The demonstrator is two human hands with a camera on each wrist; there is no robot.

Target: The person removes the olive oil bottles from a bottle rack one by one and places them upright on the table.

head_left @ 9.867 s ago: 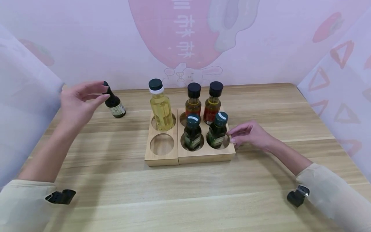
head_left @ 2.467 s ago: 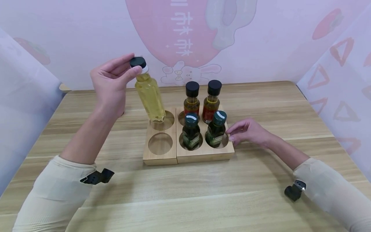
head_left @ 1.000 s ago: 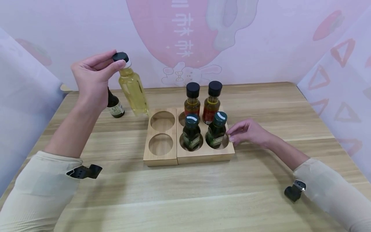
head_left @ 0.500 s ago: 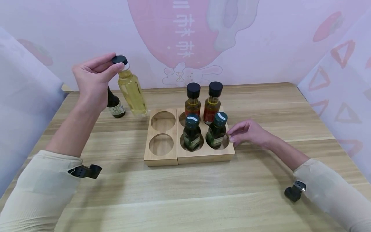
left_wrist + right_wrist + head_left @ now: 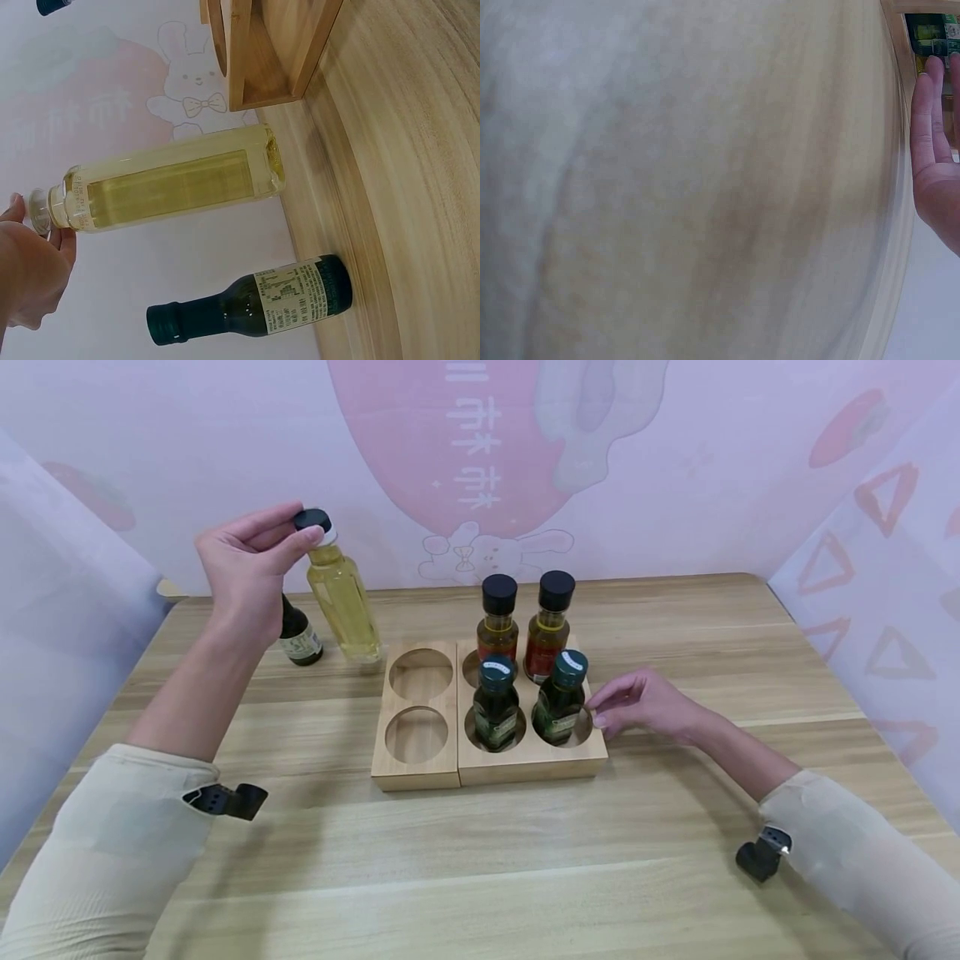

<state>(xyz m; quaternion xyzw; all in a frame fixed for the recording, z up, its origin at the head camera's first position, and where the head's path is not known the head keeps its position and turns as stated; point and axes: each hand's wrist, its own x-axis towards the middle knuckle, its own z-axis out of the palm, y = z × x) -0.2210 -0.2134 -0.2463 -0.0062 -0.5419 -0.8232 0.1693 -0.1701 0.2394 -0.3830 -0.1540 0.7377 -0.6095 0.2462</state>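
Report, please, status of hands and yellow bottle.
Left hand grips yellow bottle at cap. Bottle tilted, left of wooden rack. Right hand at rack's right side. Dark bottle close, on left.

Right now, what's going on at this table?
A person's left hand holds a yellow bottle by its dark cap, beside a wooden rack. The right hand is at the rack's right end. Four bottles stand in the rack; its two left holes are empty. A dark bottle stands on the table farther left.
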